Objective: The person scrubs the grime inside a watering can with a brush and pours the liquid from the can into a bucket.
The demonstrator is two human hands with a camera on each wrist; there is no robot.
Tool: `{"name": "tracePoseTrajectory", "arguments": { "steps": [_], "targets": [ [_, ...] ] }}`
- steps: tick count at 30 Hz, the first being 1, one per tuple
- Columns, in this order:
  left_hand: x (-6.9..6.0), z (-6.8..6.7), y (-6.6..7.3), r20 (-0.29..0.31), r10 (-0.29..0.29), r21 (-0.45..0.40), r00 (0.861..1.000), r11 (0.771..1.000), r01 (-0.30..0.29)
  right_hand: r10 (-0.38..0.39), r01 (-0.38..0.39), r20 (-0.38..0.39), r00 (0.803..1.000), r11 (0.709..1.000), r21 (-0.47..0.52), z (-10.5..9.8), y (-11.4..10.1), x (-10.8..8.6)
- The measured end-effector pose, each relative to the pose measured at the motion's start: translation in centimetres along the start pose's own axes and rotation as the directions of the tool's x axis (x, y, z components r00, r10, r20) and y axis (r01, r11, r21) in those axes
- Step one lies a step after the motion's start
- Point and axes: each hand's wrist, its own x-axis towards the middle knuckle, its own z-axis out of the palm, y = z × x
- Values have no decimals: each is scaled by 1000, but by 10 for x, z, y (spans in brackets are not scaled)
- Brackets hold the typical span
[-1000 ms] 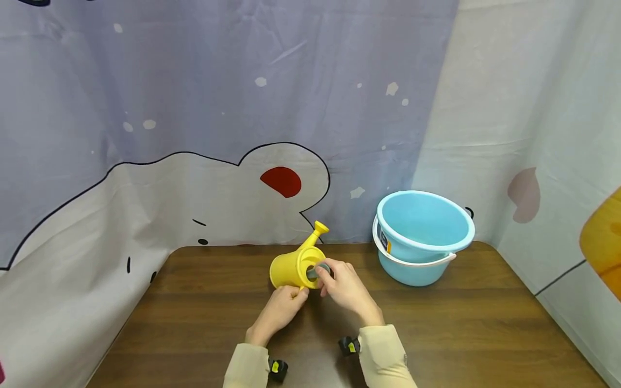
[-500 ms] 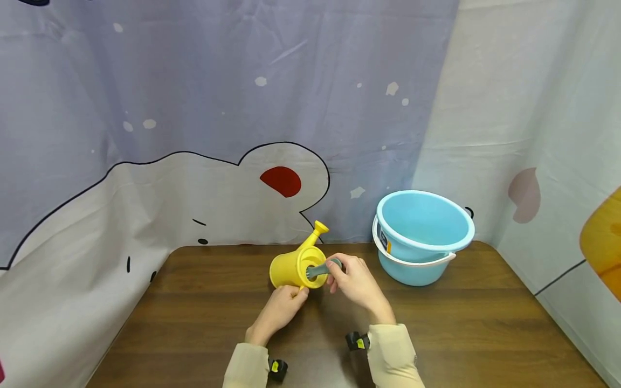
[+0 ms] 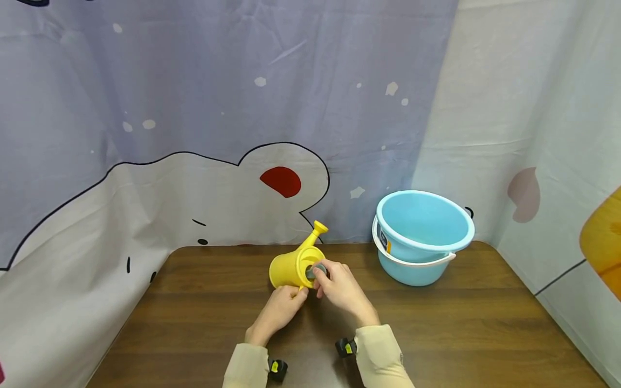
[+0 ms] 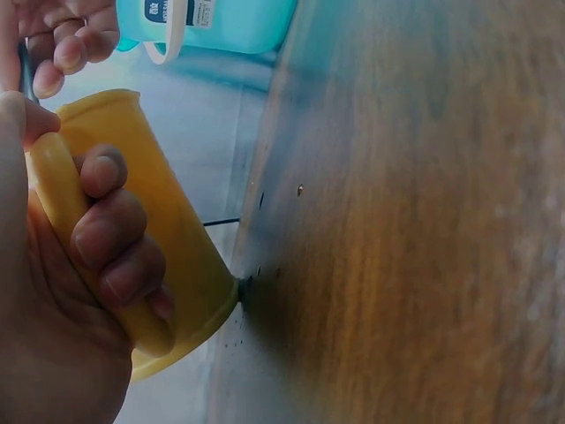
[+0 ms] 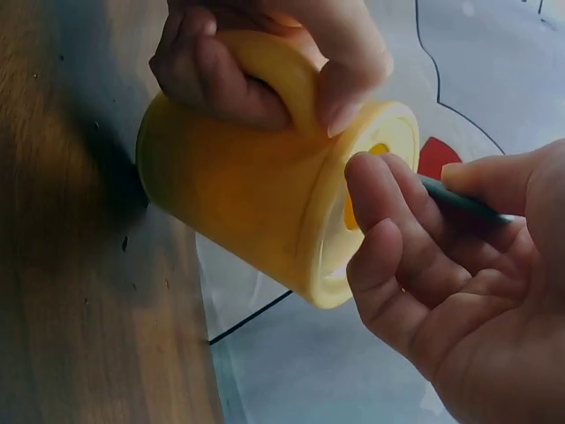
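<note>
A yellow watering can (image 3: 283,270) lies tilted above the table, its round mouth facing right and its spout up. My left hand (image 3: 280,309) grips the can's loop handle (image 4: 58,181), fingers curled round it in the left wrist view. At the mouth, my right hand (image 3: 345,292) pinches the grey-green handle of a small brush (image 5: 466,202) between thumb and fingers. The brush's head is inside the can and hidden now. In the right wrist view, the right fingertips are close to the can's rim.
A light blue bucket (image 3: 412,270) with a white carrying handle stands at the table's back right. The brown wooden table (image 3: 194,323) bears a few small drops near the can. A printed curtain (image 3: 218,81) hangs behind the back edge.
My right hand drew the brush partly out to the right half a second ago, showing more of its handle, and has since pushed it back left into the can. The left hand stays put.
</note>
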Motion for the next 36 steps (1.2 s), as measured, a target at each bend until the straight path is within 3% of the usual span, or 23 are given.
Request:
{"name": "tracePoseTrajectory", "arguments": {
  "steps": [10, 18, 30, 36],
  "targets": [
    [0, 0, -1, -1, 1, 9, 1000, 1000, -1, 12, -18, 46, 999, 991, 133, -21, 4, -6],
    [-1, 1, 0, -25, 32, 38, 999, 999, -31, 60, -64, 25, 998, 981, 182, -33, 1, -9],
    [-2, 1, -2, 3, -9, -17, 1000, 1000, 9, 130, -124, -32, 991, 981, 152, -7, 6, -2],
    [0, 0, -1, 5, -5, -10, 1000, 1000, 5, 115, -105, -49, 992, 980, 167, 5, 3, 0]
  ]
}}
